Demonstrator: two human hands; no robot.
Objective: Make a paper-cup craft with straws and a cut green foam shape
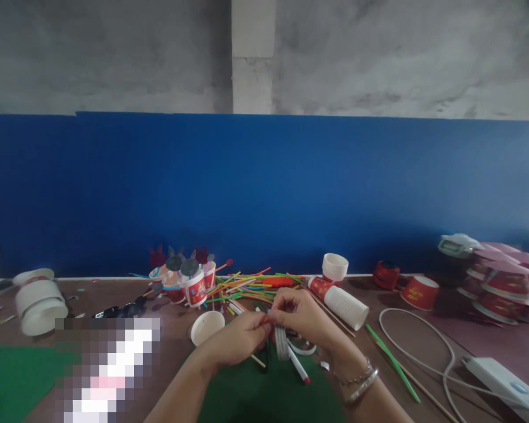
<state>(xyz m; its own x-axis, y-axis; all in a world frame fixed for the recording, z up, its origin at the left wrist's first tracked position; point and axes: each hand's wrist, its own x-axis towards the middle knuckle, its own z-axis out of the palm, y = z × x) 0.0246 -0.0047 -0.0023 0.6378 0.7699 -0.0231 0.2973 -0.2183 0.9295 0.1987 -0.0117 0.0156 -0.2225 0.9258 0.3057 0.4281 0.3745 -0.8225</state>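
Note:
My left hand [238, 338] and my right hand [302, 314] meet over the brown table [423, 329], both pinched on a thin red stick between their fingertips. Under my right hand hangs a white ribbed strip [282, 343]. A white pen with a red tip [298, 365] lies below on a green sheet [273, 393]. A pile of coloured sticks [251, 285] lies just beyond my hands. My right wrist carries bracelets.
A white paper cup [207, 327] lies left of my hands. Red cups with paper toppers [189, 282] stand behind it. A lying stack of cups [341, 302], an upright cup [335, 267], a white cable [423, 346], a power strip [506, 388] and stacked red lids [502, 282] fill the right. Tape rolls [39, 299] sit far left.

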